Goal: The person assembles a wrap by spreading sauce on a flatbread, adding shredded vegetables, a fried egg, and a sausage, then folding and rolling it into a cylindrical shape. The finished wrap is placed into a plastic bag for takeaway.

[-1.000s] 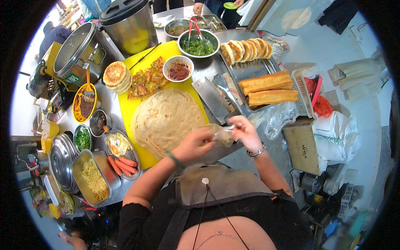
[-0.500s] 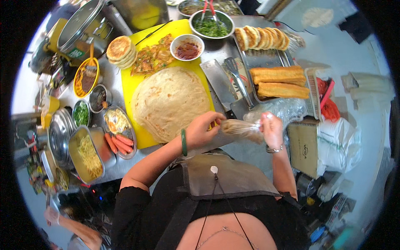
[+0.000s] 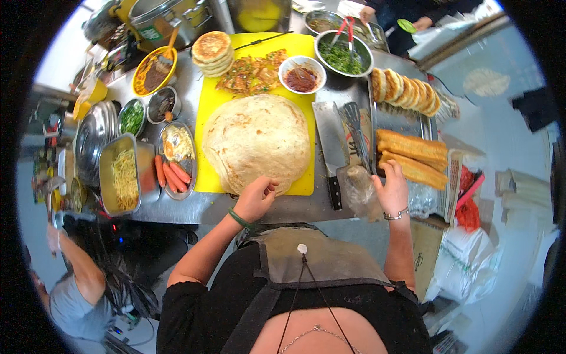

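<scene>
A stack of thin round flatbreads (image 3: 256,141) lies on a yellow cutting board (image 3: 206,187). My left hand (image 3: 256,199), a green bangle at its wrist, is at the near edge of the stack; its fingers are loosely curled with nothing visible in them. My right hand (image 3: 394,192) is open beside a clear plastic bag (image 3: 361,194) with something brownish inside, thumb and fingers apart. Left of this bag a cleaver (image 3: 330,133) lies with its black handle toward me, and dark tongs (image 3: 355,133) rest alongside it.
Fried dough sticks (image 3: 413,150) and round breads (image 3: 404,91) fill a metal tray at right. Behind the flatbread are a sauce bowl (image 3: 302,76) and a bowl of chopped greens (image 3: 342,59). Sausages (image 3: 175,177) and noodles (image 3: 125,180) stand left. Other people work far right and lower left.
The plastic bag, held up in my right hand before, now rests on the counter with that hand beside it. My left hand has moved left to the flatbread's near edge. The view has shifted.
</scene>
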### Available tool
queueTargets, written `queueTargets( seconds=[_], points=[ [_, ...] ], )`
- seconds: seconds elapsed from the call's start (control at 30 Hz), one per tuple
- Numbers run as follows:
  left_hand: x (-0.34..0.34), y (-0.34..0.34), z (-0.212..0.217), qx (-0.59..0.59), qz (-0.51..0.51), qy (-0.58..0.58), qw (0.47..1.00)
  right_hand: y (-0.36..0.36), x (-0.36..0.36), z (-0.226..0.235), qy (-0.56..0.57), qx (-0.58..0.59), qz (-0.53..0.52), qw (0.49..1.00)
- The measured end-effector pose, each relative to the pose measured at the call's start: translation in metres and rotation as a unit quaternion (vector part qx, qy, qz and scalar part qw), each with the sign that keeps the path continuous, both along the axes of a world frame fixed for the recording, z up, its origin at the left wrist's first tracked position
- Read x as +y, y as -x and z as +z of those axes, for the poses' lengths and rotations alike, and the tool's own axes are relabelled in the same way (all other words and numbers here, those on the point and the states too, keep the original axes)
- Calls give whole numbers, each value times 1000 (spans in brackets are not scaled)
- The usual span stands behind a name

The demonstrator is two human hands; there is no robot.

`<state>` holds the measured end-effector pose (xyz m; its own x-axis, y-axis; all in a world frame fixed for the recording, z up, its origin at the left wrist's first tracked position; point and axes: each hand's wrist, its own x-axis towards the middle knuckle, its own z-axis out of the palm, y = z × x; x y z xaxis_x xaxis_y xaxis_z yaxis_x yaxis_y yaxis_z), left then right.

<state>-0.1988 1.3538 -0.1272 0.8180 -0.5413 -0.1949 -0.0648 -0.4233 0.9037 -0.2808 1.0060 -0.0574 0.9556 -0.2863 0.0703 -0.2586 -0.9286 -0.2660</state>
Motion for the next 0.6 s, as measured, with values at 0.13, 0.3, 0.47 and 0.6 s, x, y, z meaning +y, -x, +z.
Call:
queueTargets(
  seconds=[0.13, 0.3, 0.47, 0.6],
  points=[
    [25, 21, -5, -44, 103, 7, 994, -58, 18, 6, -55, -60, 120, 989],
    [82, 44, -1, -84, 348, -68, 931, -134, 100, 0, -149, 10, 292, 945],
    [163, 56, -26, -10, 549, 38, 835, -194, 210, -22, -169, 63, 457, 871],
    [176, 11, -16, 26, 553, 153, 818, -260, 304, -29, -157, 52, 435, 885]
  ],
)
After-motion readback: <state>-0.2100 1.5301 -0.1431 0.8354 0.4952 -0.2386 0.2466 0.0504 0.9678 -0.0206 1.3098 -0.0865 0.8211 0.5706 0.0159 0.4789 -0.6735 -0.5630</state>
